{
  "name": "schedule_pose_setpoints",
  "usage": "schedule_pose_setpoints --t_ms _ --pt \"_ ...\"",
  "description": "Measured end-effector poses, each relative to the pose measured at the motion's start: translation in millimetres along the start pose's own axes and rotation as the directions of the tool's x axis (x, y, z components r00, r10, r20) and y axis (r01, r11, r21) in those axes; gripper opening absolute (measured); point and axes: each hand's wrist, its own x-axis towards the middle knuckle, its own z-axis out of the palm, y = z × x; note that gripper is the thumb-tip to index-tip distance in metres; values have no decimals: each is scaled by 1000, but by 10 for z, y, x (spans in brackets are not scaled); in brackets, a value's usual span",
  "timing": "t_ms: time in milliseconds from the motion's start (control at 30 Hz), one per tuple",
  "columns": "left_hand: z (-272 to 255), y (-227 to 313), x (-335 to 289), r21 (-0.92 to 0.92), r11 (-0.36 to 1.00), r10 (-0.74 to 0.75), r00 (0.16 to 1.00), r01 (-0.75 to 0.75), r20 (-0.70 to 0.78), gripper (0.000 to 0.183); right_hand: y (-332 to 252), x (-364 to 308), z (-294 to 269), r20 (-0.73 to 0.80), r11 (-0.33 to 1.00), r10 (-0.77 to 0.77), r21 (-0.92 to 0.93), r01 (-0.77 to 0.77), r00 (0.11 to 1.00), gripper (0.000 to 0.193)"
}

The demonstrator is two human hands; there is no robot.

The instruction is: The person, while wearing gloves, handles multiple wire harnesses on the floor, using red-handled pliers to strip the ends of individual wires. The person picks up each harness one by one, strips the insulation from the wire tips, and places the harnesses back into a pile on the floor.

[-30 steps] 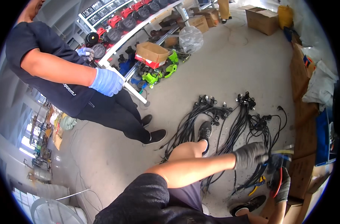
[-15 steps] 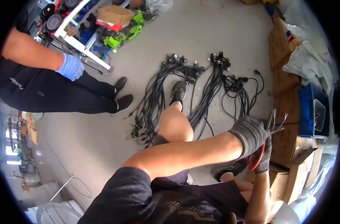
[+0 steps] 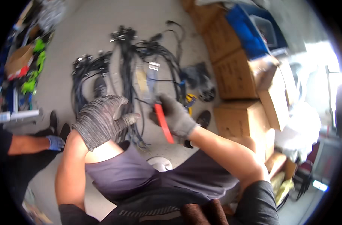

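The gloved left hand (image 3: 98, 122) has its thumb and fingers spread, with nothing visible in its grasp, on the near side of the middle bundle of black cables (image 3: 126, 69) on the floor (image 3: 84, 30). The gloved right hand (image 3: 176, 118) grips a red-handled tool (image 3: 163, 124), its head too blurred to make out, right of that bundle. Good handling calls for a firm hold, the head turned from the other hand, and cables parted singly to avoid snags.

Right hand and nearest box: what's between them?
In the head view, a yellow tool and a dark shoe show between the right hand and nearest box, with floor around.
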Motion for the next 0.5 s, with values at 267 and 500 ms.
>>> schedule_pose_setpoints --t_ms 267,500 --pt "73 407 485 -180 959 -193 971 217 137 35 115 129 -349 -255 861 -63 476 182 965 24" --pt "596 580 318 -188 982 29 989 -1 144 20 3028 -18 -1925 -755 689 -87 -517 -507 650 29"
